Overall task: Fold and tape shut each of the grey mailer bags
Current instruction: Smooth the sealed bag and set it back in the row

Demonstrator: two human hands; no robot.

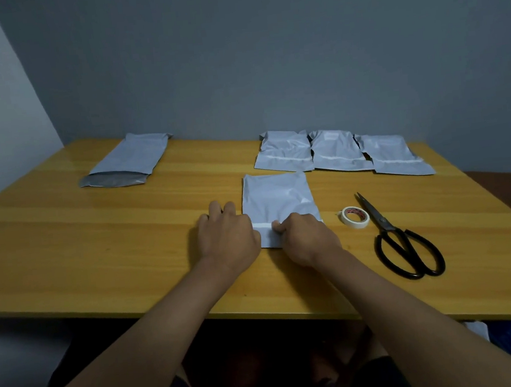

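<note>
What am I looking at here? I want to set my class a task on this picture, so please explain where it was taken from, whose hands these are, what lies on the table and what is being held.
There is no machine: a person wears a camera on the head, looking down at their own two bare hands. On the wooden table lies a grey mailer bag. The left hand presses on its near left corner; the right hand pinches the white tape strip across its folded end. Right of it lie a tape roll and black scissors. At the back, three taped bags sit in a row, and one open bag lies far left.
</note>
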